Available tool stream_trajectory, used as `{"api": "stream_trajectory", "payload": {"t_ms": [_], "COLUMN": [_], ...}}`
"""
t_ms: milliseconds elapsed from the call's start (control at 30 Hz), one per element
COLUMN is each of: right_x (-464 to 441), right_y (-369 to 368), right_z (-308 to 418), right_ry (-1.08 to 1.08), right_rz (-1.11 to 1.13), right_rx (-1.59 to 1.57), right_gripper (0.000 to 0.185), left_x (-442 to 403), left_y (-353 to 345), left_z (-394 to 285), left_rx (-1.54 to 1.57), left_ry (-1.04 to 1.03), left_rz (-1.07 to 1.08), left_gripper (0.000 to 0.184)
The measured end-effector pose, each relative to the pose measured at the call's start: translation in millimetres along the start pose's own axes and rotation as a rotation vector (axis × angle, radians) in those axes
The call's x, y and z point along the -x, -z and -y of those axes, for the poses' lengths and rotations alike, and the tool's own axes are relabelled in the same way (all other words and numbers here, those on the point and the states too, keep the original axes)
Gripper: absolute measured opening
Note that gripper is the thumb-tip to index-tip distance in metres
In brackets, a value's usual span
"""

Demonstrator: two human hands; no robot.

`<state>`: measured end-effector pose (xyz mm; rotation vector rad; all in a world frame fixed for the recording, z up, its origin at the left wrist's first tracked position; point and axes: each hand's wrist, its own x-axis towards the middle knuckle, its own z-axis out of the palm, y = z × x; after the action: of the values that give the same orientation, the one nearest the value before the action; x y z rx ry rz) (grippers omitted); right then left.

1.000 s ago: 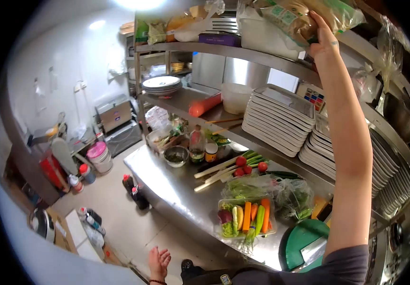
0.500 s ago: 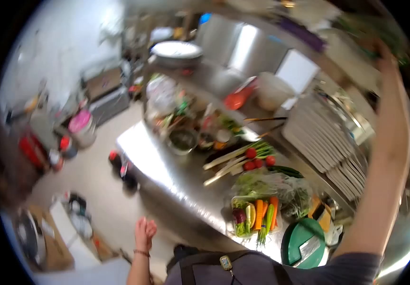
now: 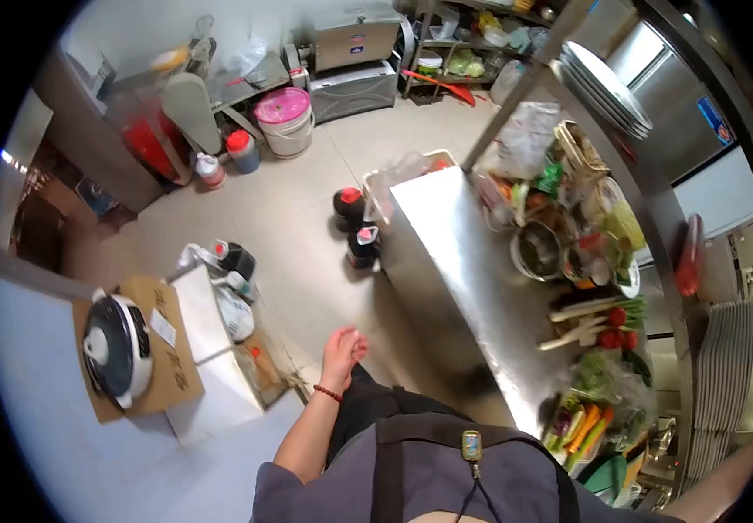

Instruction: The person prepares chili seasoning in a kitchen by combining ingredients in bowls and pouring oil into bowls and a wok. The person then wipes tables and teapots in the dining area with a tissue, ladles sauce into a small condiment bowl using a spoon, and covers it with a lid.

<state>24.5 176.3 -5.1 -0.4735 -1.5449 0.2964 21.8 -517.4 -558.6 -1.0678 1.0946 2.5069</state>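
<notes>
My left hand (image 3: 341, 356) hangs over the floor in front of my body, a beaded bracelet on its wrist. Its fingers are loosely curled but apart, and nothing is in them. Only my right forearm (image 3: 725, 479) shows, at the lower right edge; the hand itself is out of view. Beside that arm are stacked white trays (image 3: 721, 366). On the steel counter (image 3: 472, 270) lie a box of cut vegetables (image 3: 579, 431), leeks and radishes (image 3: 599, 324), and a steel bowl (image 3: 537, 250).
Dark bottles (image 3: 362, 247) stand on the floor by the counter's end. A pink-lidded bucket (image 3: 284, 122) is near the back wall. At left, an electric cooker (image 3: 118, 349) sits on cardboard. Plates (image 3: 603, 91) are stacked on the upper right shelf.
The view has swung left and down toward the floor. My right hand, earlier raised at a bag on the top shelf, has left view. My left hand now appears farther right and higher.
</notes>
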Motion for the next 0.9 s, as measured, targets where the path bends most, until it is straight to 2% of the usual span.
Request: {"api": "stream_trajectory", "payload": {"t_ms": [67,133,167,200,233,267,333,367,400,467,533,567,600,700,733,767,800,867,900], "right_x": [53.9,111.4,139.0,167.5,191.2,215.7,263.9,288.3,312.7,350.8,393.1,414.1,441.5,500.0,516.3,526.2,531.9,536.3,537.6], "right_y": [-1.1,-7.7,-15.7,-25.1,-33.8,-43.7,-73.1,-91.7,-113.7,-162.0,-217.3,-249.7,-283.9,-384.9,-413.8,-443.6,-470.7,-519.2,-537.0], "right_z": [42.9,85.7,109.7,134.1,157.5,181.9,228.7,252.0,277.8,319.5,353.6,370.2,386.9,457.8,483.2,503.9,526.1,558.2,573.3], "right_ry": [0.073,0.131,0.150,0.176,0.197,0.216,0.235,0.246,0.239,0.334,0.352,0.389,0.207,0.078,-0.041,-0.043,0.045,0.314,0.378], "right_rz": [-0.049,-0.075,-0.082,-0.080,-0.080,-0.079,-0.074,-0.068,-0.089,0.001,-0.001,-0.005,-0.016,0.164,0.271,0.393,0.472,0.521,0.535], "right_rx": [0.029,0.015,0.005,-0.007,-0.016,-0.031,-0.069,-0.082,-0.055,-0.220,-0.320,-0.431,-0.558,-0.596,-0.626,-0.693,-0.773,-0.771,-0.731], "right_gripper": [0.022,0.020,0.020,0.019,0.019,0.018,0.018,0.018,0.018,0.019,0.019,0.019,0.019,0.018,0.016,0.015,0.014,0.014,0.015], "left_x": [-12.3,23.7,50.0,63.8,71.0,77.9,88.1,78.5,65.9,41.7,12.4,-1.5,-14.9,-55.0,-69.4,-86.6,-104.8,-146.3,-167.4], "left_y": [-8.0,-34.0,-54.3,-62.4,-74.5,-86.9,-143.0,-170.3,-190.3,-214.4,-231.3,-236.4,-240.6,-249.2,-256.6,-266.5,-277.6,-297.7,-301.9], "left_z": [-89.5,-209.5,-264.8,-313.2,-360.5,-407.8,-458.7,-463.5,-474.0,-507.0,-534.4,-546.3,-561.2,-623.8,-641.1,-658.3,-673.5,-707.4,-724.0], "left_rx": [-0.193,-0.290,-0.425,-0.452,-0.441,-0.419,-0.372,-0.144,0.116,0.016,-0.118,-0.077,-0.045,-0.233,-0.238,-0.143,-0.049,-0.089,-0.028], "left_ry": [-0.482,-0.655,-0.956,-1.084,-1.133,-1.076,-0.833,-1.066,-1.293,-1.294,-1.301,-1.269,-1.212,-1.168,-1.161,-1.160,-1.158,-1.286,-1.230], "left_rz": [0.095,0.239,0.292,0.451,0.846,1.270,1.562,1.694,1.791,1.811,1.815,1.758,1.688,1.694,1.686,1.731,1.778,1.827,1.871], "left_gripper": [0.012,0.005,0.008,0.010,0.011,0.014,0.022,0.005,0.030,0.028,0.026,0.026,0.026,0.028,0.028,0.029,0.029,0.030,0.030]}}
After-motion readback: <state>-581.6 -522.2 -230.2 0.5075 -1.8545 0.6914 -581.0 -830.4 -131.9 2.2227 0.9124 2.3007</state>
